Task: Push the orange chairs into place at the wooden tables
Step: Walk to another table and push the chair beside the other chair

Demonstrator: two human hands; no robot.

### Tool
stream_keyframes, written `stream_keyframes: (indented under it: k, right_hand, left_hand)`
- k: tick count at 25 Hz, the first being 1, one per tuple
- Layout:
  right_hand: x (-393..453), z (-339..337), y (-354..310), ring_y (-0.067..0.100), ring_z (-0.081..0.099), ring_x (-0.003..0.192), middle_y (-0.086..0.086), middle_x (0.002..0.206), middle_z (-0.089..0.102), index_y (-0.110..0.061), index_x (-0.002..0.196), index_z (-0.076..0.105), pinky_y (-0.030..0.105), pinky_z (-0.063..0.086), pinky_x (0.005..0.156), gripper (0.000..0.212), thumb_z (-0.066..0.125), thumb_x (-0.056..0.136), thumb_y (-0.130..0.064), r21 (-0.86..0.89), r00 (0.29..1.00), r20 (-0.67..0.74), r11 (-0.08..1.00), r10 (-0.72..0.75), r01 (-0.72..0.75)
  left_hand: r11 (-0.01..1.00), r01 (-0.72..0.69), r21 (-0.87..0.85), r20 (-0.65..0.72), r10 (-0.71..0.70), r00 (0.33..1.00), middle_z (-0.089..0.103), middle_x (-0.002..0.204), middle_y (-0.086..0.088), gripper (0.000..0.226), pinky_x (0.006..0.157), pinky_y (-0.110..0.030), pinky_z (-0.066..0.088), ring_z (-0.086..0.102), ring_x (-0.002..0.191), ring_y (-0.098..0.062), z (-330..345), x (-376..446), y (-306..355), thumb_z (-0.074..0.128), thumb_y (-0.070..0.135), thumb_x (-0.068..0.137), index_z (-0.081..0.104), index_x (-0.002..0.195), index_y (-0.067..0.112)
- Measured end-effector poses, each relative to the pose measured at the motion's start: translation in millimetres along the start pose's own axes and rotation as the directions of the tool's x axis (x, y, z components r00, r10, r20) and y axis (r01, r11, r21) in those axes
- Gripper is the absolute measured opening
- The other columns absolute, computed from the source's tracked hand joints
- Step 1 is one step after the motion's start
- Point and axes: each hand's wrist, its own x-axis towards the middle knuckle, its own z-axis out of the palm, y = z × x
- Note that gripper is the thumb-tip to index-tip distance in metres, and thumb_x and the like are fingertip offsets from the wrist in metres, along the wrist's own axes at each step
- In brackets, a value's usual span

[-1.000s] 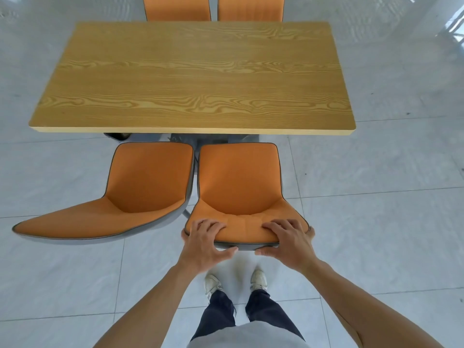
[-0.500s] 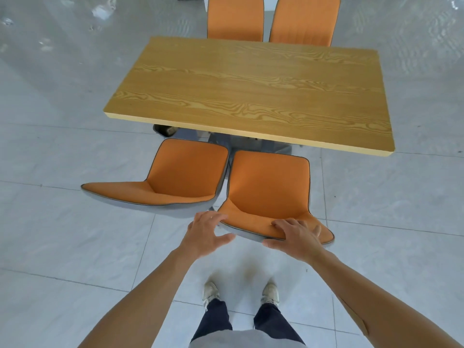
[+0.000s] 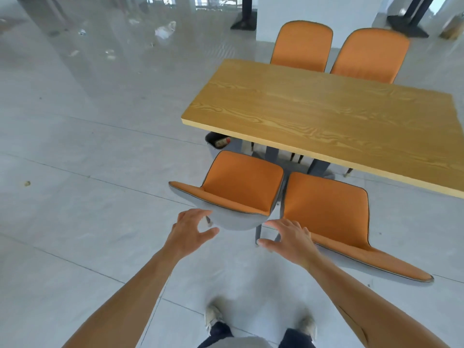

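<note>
A wooden table (image 3: 326, 121) fills the upper right. Two orange chairs stand at its near side: the left chair (image 3: 241, 187) and the right chair (image 3: 331, 217), backrests toward me. Another pair of orange chairs (image 3: 303, 46) stands at the far side. My left hand (image 3: 188, 232) hovers open just below the left chair's grey backrest, not touching it. My right hand (image 3: 288, 239) is open too, in the gap between the two near chairs, holding nothing.
A small grey bin (image 3: 218, 143) with litter sits under the table's left corner. Black post bases (image 3: 244, 21) and a white wall stand at the back. Scraps lie on the shiny grey tiled floor (image 3: 88, 172) to the left. My feet (image 3: 213, 317) are below.
Both hands have come off the right chair's backrest and moved left toward the left chair. The view has swung left, so the table now lies to the right.
</note>
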Motion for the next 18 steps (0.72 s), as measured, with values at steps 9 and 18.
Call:
stream_keyframes:
  k: [9,18]
  right_hand:
    - [30.2,24.3,-55.8,0.019,0.036,0.134,-0.011,0.146,0.043,-0.04,0.138,0.04,0.046,0.037,0.105,0.072,0.046,0.077,-0.077,0.054,0.997,-0.08,0.998,0.018,-0.014]
    - [66.9,16.7,-60.6,0.021,0.033,0.135,-0.008,0.149,0.036,-0.037,0.141,0.037,0.046,0.04,0.104,0.073,0.053,0.079,-0.072,0.129,0.99,-0.092,0.987,0.104,-0.092]
  left_hand:
    - [0.995,-0.055,0.081,0.037,0.052,0.998,0.041,0.147,0.008,0.067,0.104,-0.046,0.039,0.029,0.134,-0.017,-48.5,47.3,-59.7,0.057,0.067,0.08,0.044,0.137,0.034]
    - [0.986,-0.091,0.141,0.123,0.073,0.99,0.042,0.14,0.008,0.065,0.099,-0.049,0.044,0.029,0.129,-0.02,-60.9,111.2,-68.0,0.063,0.063,0.078,0.044,0.133,0.035]
